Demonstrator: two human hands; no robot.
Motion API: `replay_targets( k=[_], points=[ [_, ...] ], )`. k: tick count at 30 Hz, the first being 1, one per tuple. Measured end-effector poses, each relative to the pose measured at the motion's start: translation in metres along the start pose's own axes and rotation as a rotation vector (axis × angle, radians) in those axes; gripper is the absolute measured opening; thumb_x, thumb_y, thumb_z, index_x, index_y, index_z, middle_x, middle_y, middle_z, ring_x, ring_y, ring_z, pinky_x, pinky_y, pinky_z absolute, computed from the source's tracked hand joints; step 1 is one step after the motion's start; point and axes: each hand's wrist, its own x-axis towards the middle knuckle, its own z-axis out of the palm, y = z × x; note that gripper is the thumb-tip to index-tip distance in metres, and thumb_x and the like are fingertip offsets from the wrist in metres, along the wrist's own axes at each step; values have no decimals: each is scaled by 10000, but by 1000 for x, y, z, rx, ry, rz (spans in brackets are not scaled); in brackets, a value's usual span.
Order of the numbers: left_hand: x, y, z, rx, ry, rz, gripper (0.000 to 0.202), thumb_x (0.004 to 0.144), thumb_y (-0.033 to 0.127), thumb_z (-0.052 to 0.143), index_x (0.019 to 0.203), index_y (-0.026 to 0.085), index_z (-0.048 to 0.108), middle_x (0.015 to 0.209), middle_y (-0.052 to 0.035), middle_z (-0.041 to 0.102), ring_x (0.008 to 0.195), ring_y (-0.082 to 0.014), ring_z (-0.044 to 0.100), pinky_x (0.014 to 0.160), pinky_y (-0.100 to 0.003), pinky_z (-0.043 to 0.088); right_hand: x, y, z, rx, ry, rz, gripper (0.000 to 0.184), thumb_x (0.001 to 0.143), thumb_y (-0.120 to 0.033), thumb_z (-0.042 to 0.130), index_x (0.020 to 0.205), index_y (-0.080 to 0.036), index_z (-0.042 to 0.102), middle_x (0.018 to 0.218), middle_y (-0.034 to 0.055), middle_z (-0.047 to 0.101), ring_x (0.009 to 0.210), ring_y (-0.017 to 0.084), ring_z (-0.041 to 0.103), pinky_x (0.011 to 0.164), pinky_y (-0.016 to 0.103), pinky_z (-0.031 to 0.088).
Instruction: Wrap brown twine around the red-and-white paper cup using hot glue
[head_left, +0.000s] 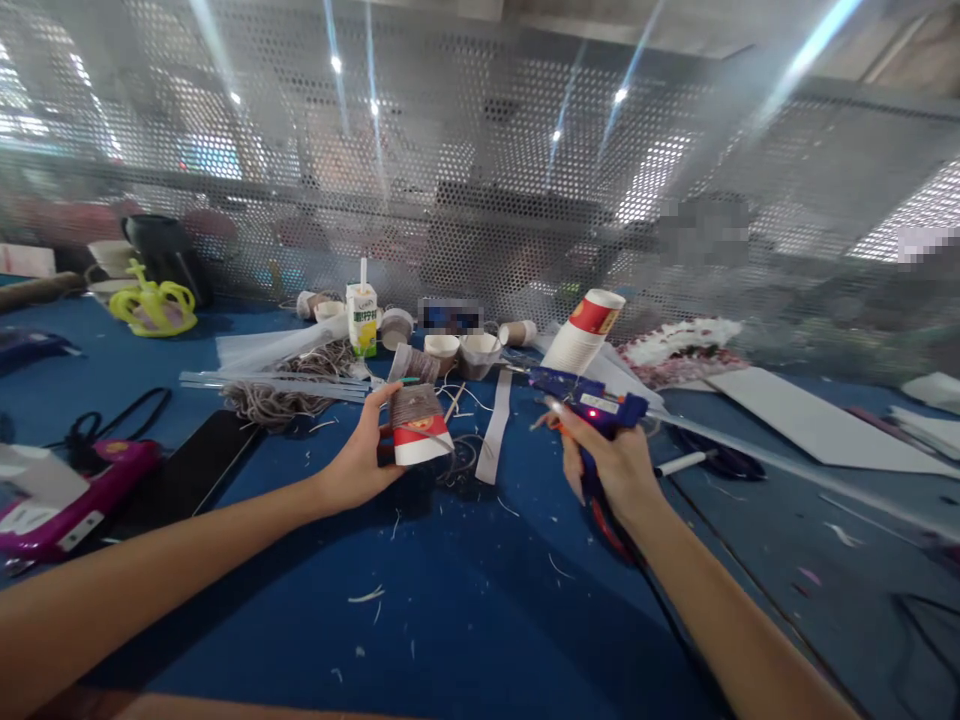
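Note:
My left hand [362, 455] is closed around a paper cup [422, 437], red and white, tilted, with grey-brown cord wound round its upper part. Loose cord trails from the cup onto the table. In my right hand [616, 462] is a blue glue gun [581, 392] with a small red light lit on its side. Its nozzle points left, toward the cup but apart from it. Between the hands lies a white paper strip [493, 430]. Behind the cup stand several small cups, one of them a white-rimmed cup [442, 350].
A heap of cord [281, 395] and clear glue sticks [274, 381] lie left of centre. A drink carton [363, 320] and stacked paper cups [585, 332] stand at the back. A magenta device [82, 500] and black phone-like slab [187, 470] lie left, white board [817, 420] right.

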Motion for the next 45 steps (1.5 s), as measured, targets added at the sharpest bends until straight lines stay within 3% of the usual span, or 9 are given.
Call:
replay_targets(
  k=[9,15,21,24,27,34,40,45],
  points=[
    [-1,3,1,-106,-54,-101,906,625,80,667,1342,286,152,1280,-138,501,1099,-307,615,974,-562,479,-25,17,23,247,-202,171,311,725,-439,721,612,-175,599,304,-79,454,201,80,398,233,199,328],
    [-1,1,-2,-106,-95,-67,868,619,78,646,1322,285,181,1231,-124,519,986,-268,650,866,-484,547,-28,18,29,240,-272,209,378,730,-492,696,558,-168,603,303,-60,473,200,64,384,226,181,313],
    [1,-7,-3,-118,-34,-17,846,591,98,716,1288,326,295,1356,-109,427,1065,-299,613,776,-389,594,-32,14,34,276,-289,248,322,739,-440,693,586,-178,587,379,-27,553,278,101,486,259,203,367],
    [4,-11,-4,-240,9,-107,918,563,134,769,1287,372,257,1419,-102,355,1081,-309,607,737,-397,612,-31,12,33,275,-306,247,331,764,-445,670,587,-178,587,350,-40,521,254,83,437,255,194,332],
    [5,-10,-4,-307,72,-238,949,535,147,808,1272,355,246,1369,-107,422,1135,-324,580,798,-440,600,-30,11,33,282,-305,244,346,785,-454,651,588,-176,588,334,-50,501,239,69,400,256,186,311],
    [5,0,-2,-425,131,-338,800,588,212,788,1200,314,283,1308,-97,476,1101,-312,603,836,-499,584,-28,12,33,307,-266,270,327,753,-444,673,598,-173,576,329,-62,487,236,62,375,257,182,281],
    [6,-7,0,-221,221,-173,839,540,185,822,1198,308,315,1306,-76,458,1139,-300,583,910,-448,552,-29,10,30,250,-296,226,345,790,-460,635,602,-176,584,309,-70,462,218,56,353,268,185,296],
    [5,-9,0,-132,91,-76,858,569,218,831,1243,321,311,1311,-95,489,1098,-301,613,863,-458,572,-31,11,30,165,-296,213,336,767,-447,670,572,-181,606,322,-52,480,234,78,408,268,204,350]
  ],
)
